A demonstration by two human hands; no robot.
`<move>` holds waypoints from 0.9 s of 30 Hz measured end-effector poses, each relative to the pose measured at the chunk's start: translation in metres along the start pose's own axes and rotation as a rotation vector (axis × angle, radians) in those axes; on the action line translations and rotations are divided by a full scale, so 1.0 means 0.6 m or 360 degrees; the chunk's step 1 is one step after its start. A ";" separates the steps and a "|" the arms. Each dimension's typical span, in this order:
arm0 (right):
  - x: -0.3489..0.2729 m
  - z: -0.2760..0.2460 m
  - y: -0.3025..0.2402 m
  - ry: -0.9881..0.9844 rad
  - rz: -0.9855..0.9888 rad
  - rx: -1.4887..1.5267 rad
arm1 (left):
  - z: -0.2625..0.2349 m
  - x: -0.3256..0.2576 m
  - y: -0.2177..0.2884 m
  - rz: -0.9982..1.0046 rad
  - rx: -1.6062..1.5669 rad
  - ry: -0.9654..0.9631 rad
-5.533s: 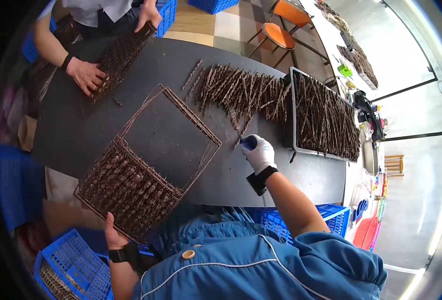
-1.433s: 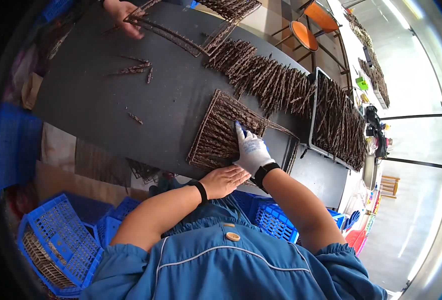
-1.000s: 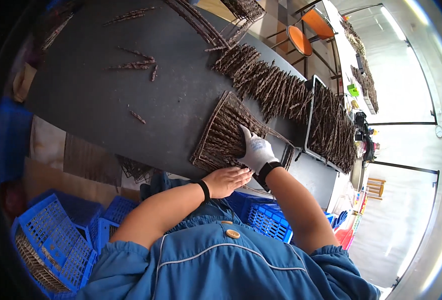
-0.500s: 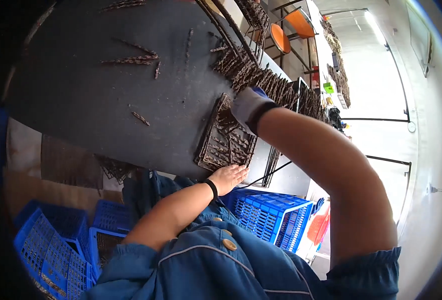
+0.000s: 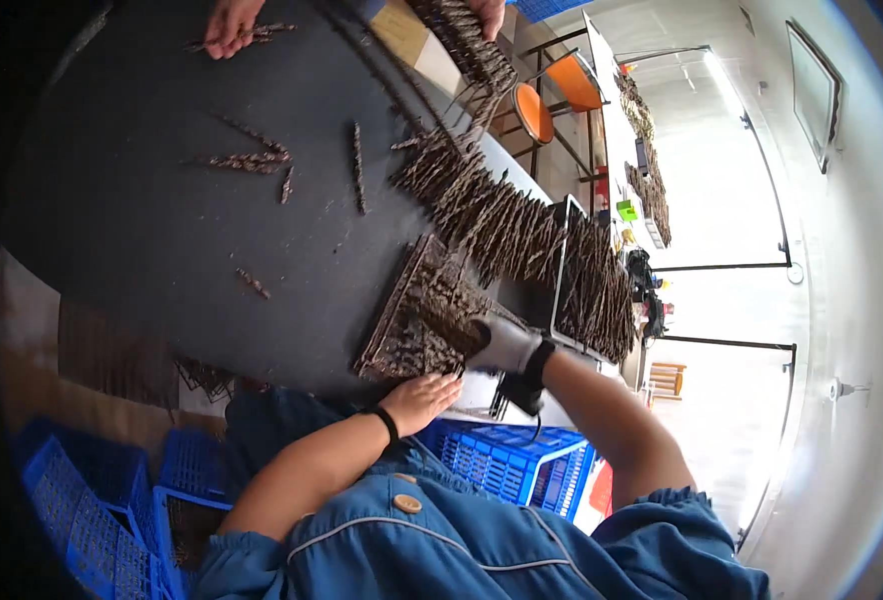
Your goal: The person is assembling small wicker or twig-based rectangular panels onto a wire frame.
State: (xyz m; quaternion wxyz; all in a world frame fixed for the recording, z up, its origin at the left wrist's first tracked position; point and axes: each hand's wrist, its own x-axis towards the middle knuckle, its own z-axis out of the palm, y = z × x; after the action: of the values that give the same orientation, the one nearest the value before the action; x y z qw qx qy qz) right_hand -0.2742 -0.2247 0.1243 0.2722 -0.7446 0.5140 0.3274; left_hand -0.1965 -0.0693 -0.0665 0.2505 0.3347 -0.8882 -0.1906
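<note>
My bare left hand point(image 5: 424, 402), with a black band at the wrist, rests along the near edge of a rectangular panel point(image 5: 392, 340) of dark brown twigs. Its fingers are stretched out against that edge. My right hand point(image 5: 507, 346), in a grey-white glove with a black cuff, is closed over the panel's right side. A blurred brown shape reaches from its fingers across the panel, and what they hold is not clear. A black object point(image 5: 522, 394) with a short cord shows just below the glove.
A long row of dark twigs point(image 5: 492, 220) lies beyond the panel, and more fill a white-rimmed tray point(image 5: 562, 270). Loose twigs point(image 5: 252, 160) lie on the dark table point(image 5: 162, 220). Another person's hand point(image 5: 234, 25) touches twigs at the far edge. Blue crates point(image 5: 512, 465) stand below.
My right hand has come down nearer, from the panel's far corner to its near right side. My left hand stays at the near edge. Another person's hands have appeared at the far side.
</note>
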 end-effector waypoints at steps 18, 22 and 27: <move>0.095 -0.165 0.164 0.0308 -0.1299 -0.1407 | -0.105 0.003 0.059 -0.0420 -0.0319 -0.0101; 0.102 -0.174 0.217 0.0260 -0.1288 -0.1247 | -0.110 0.003 0.065 -0.0451 -0.0321 -0.0105; 0.162 -0.315 0.350 0.0712 -0.1014 -0.1766 | -0.110 -0.003 0.065 -0.0454 -0.0276 -0.0124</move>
State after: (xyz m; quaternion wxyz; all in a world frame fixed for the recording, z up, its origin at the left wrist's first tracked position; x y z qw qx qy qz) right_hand -0.4082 -0.4903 0.1558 -0.1800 -0.9391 0.0693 0.2846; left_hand -0.1768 -0.0520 0.0053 0.2141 0.4270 -0.8209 -0.3131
